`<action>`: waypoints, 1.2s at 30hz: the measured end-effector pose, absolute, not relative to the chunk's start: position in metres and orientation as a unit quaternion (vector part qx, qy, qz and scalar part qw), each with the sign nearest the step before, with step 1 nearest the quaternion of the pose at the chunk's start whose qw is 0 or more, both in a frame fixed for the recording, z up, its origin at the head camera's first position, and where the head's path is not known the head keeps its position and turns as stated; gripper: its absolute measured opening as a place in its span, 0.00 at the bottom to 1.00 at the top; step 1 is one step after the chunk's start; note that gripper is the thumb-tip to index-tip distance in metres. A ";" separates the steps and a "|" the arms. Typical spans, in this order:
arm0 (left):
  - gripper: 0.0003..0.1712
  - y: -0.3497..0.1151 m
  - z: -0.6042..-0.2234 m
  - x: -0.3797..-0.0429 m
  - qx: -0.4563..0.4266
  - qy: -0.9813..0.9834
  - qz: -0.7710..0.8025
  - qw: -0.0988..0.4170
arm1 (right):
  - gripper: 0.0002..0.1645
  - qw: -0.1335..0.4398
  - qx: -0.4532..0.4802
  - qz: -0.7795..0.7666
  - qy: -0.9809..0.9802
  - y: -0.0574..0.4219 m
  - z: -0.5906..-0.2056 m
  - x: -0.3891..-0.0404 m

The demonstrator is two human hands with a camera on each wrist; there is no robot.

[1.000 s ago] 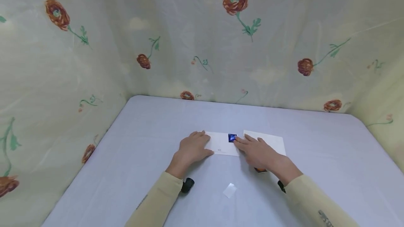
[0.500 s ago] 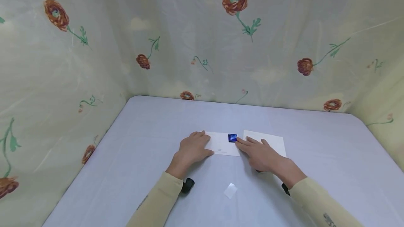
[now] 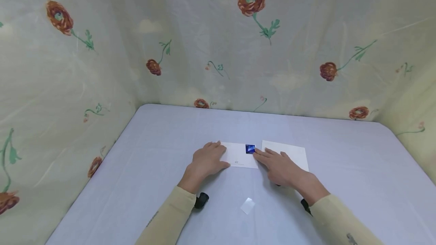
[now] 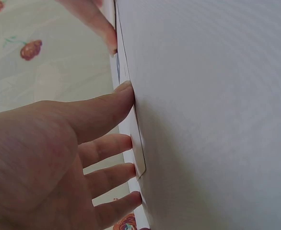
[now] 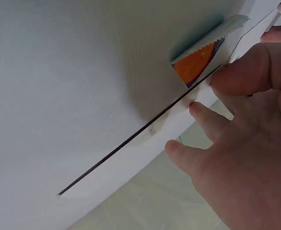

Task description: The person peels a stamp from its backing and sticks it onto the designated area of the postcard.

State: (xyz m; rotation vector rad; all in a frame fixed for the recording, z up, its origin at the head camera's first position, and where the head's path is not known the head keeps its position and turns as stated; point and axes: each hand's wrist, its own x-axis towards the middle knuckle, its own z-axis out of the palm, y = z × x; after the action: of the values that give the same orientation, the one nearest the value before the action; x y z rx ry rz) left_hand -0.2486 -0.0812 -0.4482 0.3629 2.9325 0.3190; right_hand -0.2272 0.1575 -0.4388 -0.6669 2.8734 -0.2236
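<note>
A white card or envelope [image 3: 237, 158] lies flat on the table, with a small shiny blue square like a sticker or stamp [image 3: 250, 149] at its far right corner. My left hand [image 3: 208, 160] rests on the card's left end, fingers and thumb spread; the left wrist view shows the thumb and fingertips along the card's edge [image 4: 138, 151]. With extended fingers my right hand [image 3: 281, 167] touches the blue square's right edge. Beneath the right hand, a second white sheet [image 3: 295, 155] is partly hidden. The right wrist view shows an orange piece with zigzag edges [image 5: 195, 63] close to the thumb.
A small pale, glossy slip [image 3: 247, 206] lies between the forearms, nearer to me. The white-covered table [image 3: 190, 124] meets a flower-patterned curtain [image 3: 204, 48] at the back and sides. Dark wrist-camera parts [image 3: 201, 200] show beside the sleeves.
My right hand has shifted slightly right, uncovering more of the blue square. The orange piece below the palm has gone out of sight in the head view. My left hand stays put.
</note>
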 end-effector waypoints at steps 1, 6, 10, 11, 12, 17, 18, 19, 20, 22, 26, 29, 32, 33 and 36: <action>0.35 -0.081 -0.448 -0.248 0.121 0.983 0.109 0.084 | 0.38 0.092 -0.225 -0.078 0.967 0.158 -0.439 -0.227; 0.35 -0.081 -0.448 -0.248 0.123 0.983 0.111 0.084 | 0.37 0.088 -0.227 -0.087 0.966 0.160 -0.441 -0.227; 0.35 -0.082 -0.449 -0.248 0.129 0.982 0.113 0.081 | 0.38 0.092 -0.221 -0.096 0.966 0.161 -0.443 -0.228; 0.35 -0.082 -0.449 -0.248 0.129 0.982 0.113 0.080 | 0.38 0.092 -0.221 -0.098 0.966 0.161 -0.443 -0.228; 0.35 -0.082 -0.449 -0.248 0.129 0.982 0.112 0.079 | 0.38 0.094 -0.219 -0.100 0.966 0.161 -0.443 -0.229; 0.35 -0.083 -0.447 -0.248 0.130 0.982 0.114 0.076 | 0.38 0.097 -0.212 -0.116 0.966 0.162 -0.444 -0.231; 0.35 -0.083 -0.447 -0.247 0.131 0.982 0.116 0.077 | 0.37 0.100 -0.210 -0.118 0.965 0.162 -0.444 -0.232; 0.35 -0.083 -0.447 -0.247 0.131 0.981 0.119 0.078 | 0.37 0.102 -0.209 -0.119 0.965 0.162 -0.444 -0.232; 0.35 -0.083 -0.447 -0.247 0.132 0.981 0.121 0.079 | 0.37 0.104 -0.208 -0.119 0.965 0.162 -0.445 -0.232; 0.35 -0.083 -0.448 -0.247 0.131 0.981 0.122 0.081 | 0.37 0.108 -0.206 -0.119 0.965 0.162 -0.446 -0.232; 0.35 -0.084 -0.448 -0.247 0.129 0.981 0.121 0.079 | 0.37 0.108 -0.208 -0.121 0.965 0.161 -0.447 -0.233; 0.35 -0.084 -0.448 -0.246 0.130 0.981 0.121 0.080 | 0.36 0.109 -0.208 -0.126 0.964 0.161 -0.446 -0.232; 0.35 -0.084 -0.447 -0.247 0.133 0.980 0.123 0.082 | 0.36 0.119 -0.197 -0.139 0.963 0.159 -0.444 -0.232; 0.35 -0.084 -0.447 -0.247 0.134 0.980 0.124 0.083 | 0.37 0.124 -0.193 -0.142 0.963 0.158 -0.443 -0.232; 0.35 -0.084 -0.447 -0.247 0.133 0.980 0.125 0.083 | 0.37 0.132 -0.184 -0.151 0.962 0.156 -0.439 -0.232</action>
State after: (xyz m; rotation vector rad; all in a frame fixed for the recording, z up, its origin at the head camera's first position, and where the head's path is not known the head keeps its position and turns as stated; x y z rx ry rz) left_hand -0.2474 -0.0841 -0.4466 0.3973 2.9255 0.3726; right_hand -0.2319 0.1564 -0.4390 -0.5351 2.7929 -0.4372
